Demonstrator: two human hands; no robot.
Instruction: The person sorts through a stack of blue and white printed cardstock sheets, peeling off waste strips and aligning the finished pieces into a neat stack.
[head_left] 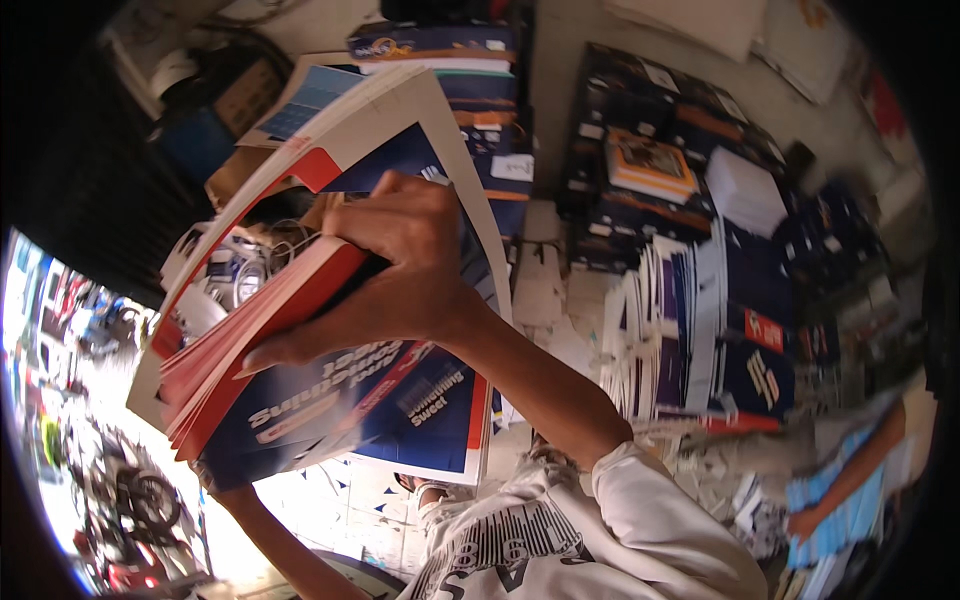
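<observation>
printed sheets [330,400]: navy blue, red edges, white border | sleeve [660,520]: white | folded carton stacks [740,330]: navy, white, orange-red accents | top booklet [650,165]: orange frame

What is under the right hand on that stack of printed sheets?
The right hand presses on a fanned stack of red-edged printed sheets, above a larger blue, white and red sheet. The left hand, beneath the stack, is covered; only its forearm shows.

Light source: strong daylight from the lower left, overexposed there.
Blur: motion blur at right.
Edges: dark fisheye vignette, bent lines.
</observation>
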